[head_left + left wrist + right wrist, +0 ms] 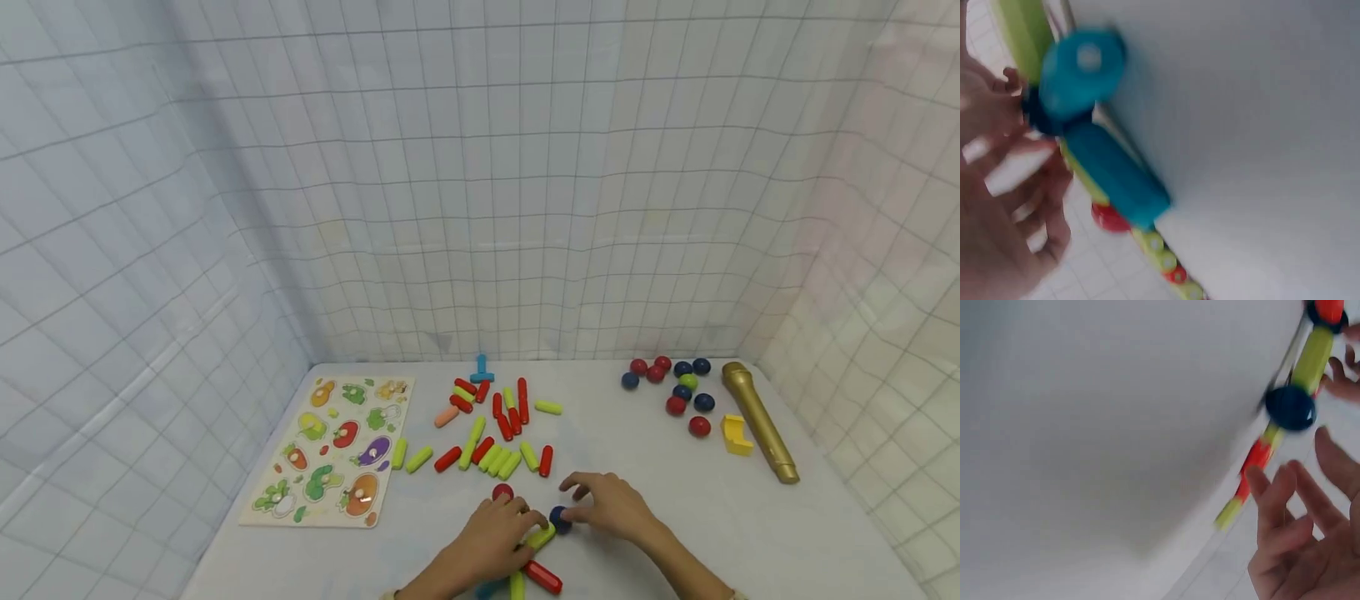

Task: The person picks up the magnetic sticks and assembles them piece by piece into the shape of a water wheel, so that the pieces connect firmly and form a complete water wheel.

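While the left hand (492,537) pinches a lime rod (541,537) | right hand (613,506): fingers loose, beside navy ball (558,521)

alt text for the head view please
A person's left hand is at a lime stick and their right hand beside a dark blue ball, over a white table. Beyond lie red sticks, more lime sticks, a vegetable picture board at left and a gold tube at right.

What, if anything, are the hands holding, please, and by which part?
The right hand holds nothing beside the dark blue ball; whether the left hand grips the lime rod cannot be told.
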The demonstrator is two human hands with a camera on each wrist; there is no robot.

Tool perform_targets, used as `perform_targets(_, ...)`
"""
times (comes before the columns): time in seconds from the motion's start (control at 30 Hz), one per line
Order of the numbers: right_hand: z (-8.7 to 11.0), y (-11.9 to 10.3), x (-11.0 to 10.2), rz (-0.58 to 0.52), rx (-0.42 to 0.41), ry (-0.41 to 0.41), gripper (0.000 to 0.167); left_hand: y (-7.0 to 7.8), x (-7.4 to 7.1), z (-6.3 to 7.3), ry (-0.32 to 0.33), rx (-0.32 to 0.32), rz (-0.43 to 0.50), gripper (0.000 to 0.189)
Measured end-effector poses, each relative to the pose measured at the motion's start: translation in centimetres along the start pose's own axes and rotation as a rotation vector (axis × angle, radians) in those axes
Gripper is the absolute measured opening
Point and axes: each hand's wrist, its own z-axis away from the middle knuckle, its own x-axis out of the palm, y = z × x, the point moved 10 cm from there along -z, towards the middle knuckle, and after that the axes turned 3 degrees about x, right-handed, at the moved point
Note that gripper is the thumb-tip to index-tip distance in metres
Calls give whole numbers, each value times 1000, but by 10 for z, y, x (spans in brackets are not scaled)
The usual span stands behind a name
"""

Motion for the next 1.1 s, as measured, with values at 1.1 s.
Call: perform_targets(1.1,-22,132,-90,-6,304,270,41,-5,4,7,-22,-180,-201,26)
